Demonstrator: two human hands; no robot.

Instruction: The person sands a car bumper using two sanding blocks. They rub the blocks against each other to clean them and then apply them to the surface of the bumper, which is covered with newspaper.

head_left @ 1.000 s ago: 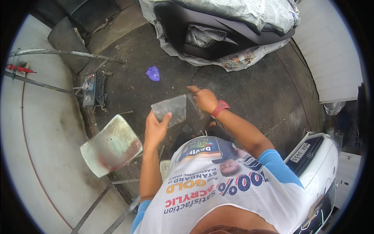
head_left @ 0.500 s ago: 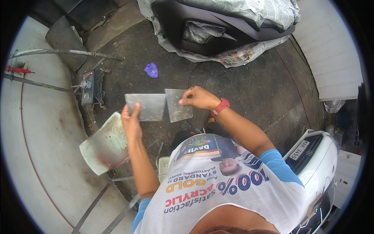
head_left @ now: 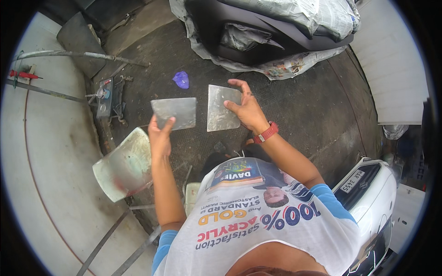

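My left hand (head_left: 159,137) grips a thin, flat grey plate (head_left: 178,112) by its lower left corner, thumb on top and fingers beneath. A second thin, flat grey plate (head_left: 220,112), smudged with whitish marks, is in my right hand (head_left: 251,110). The right thumb presses on its face near the right edge, while the index finger sticks out past its upper corner. Both plates are held up over the dark floor, with a narrow gap between them. A red watch circles my right wrist.
A dark car panel (head_left: 244,34) wrapped in newspaper lies ahead. Left are a pale worn seat-like piece (head_left: 125,164), a battery-like box (head_left: 106,99) and metal bars (head_left: 78,54). A purple crumpled piece (head_left: 181,80) lies on the floor. A white car (head_left: 368,198) stands right.
The two plates have moved apart and slightly upward in view. My right hand has turned its plate more upright, and its grip has shifted from a pinch to a wider hold.
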